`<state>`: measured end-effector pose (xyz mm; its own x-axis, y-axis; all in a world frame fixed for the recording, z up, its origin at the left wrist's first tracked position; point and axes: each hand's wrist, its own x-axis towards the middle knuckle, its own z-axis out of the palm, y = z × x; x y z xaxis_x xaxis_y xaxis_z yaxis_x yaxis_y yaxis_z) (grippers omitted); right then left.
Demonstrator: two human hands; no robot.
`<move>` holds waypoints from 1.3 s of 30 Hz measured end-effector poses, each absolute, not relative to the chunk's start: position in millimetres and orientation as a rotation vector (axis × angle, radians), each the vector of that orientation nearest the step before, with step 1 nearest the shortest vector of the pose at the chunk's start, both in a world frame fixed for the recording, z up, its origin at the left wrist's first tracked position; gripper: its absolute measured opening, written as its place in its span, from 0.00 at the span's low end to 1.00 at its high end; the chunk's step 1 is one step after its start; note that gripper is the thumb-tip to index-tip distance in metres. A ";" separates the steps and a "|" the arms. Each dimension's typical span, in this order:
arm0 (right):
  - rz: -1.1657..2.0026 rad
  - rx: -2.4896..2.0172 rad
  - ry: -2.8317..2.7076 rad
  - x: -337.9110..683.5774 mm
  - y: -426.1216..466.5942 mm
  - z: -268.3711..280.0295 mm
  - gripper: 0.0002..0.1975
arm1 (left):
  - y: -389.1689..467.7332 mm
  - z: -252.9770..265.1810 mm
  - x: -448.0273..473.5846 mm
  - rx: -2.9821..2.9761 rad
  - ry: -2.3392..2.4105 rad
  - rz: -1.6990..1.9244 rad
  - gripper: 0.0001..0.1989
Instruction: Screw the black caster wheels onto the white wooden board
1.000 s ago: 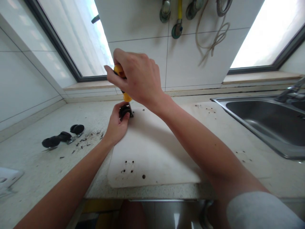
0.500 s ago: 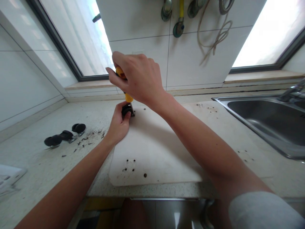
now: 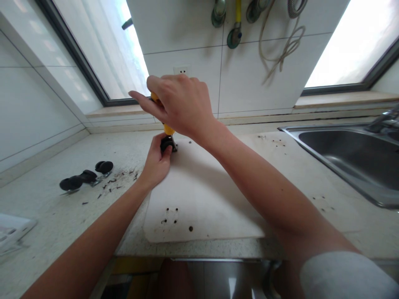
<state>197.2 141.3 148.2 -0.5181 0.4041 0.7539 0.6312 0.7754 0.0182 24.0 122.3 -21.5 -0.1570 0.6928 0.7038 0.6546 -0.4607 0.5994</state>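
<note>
My right hand (image 3: 181, 101) is closed round the yellow handle of a screwdriver (image 3: 168, 129), its thumb stretched out to the left. The screwdriver's shaft points down to the metal plate of a black caster wheel (image 3: 167, 143). My left hand (image 3: 158, 164) grips that caster at the far left corner of a white board (image 3: 215, 195). Groups of screw holes show at the board's other corners. Part of the handle is hidden behind my right fingers.
Several removed black casters (image 3: 88, 176) lie on the counter at left, beside scattered screws and debris (image 3: 116, 180). A white object (image 3: 15, 230) sits at the left edge. The steel sink (image 3: 346, 160) is at right. A wall socket (image 3: 181, 70) and pipes (image 3: 235, 35) are on the wall behind.
My right hand has turned slightly on the screwdriver and dipped a little, its thumb now reaching further left. My left hand stays on the caster.
</note>
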 end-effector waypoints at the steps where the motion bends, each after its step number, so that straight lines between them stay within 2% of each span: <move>1: -0.369 -0.770 -2.187 197.2 140.6 148.1 0.30 | 121.9 -21.0 24.3 2.021 1.614 1.725 0.18; 7: -0.349 -0.728 -2.176 197.8 135.8 146.7 0.34 | 119.8 -17.6 25.9 2.039 1.630 1.697 0.15; 13: -0.384 -0.656 -2.193 195.0 135.1 141.6 0.29 | 119.2 -16.6 24.6 2.103 1.621 1.693 0.13; 19: -0.374 -0.667 -2.210 195.3 137.3 141.7 0.28 | 120.3 -17.5 24.5 2.080 1.634 1.687 0.13; 27: -0.507 -0.771 -2.204 191.3 134.5 141.4 0.40 | 120.8 -17.2 25.9 2.071 1.638 1.702 0.13; 29: -0.466 -0.758 -2.213 193.2 134.0 143.3 0.37 | 120.4 -17.3 25.4 2.097 1.632 1.701 0.15; 33: -0.367 -0.763 -2.308 203.4 136.2 155.1 0.21 | 121.1 -19.8 24.0 2.087 1.622 1.705 0.18; 39: -0.405 -0.820 -2.294 208.7 137.2 161.7 0.20 | 122.6 -22.2 24.0 2.077 1.602 1.718 0.20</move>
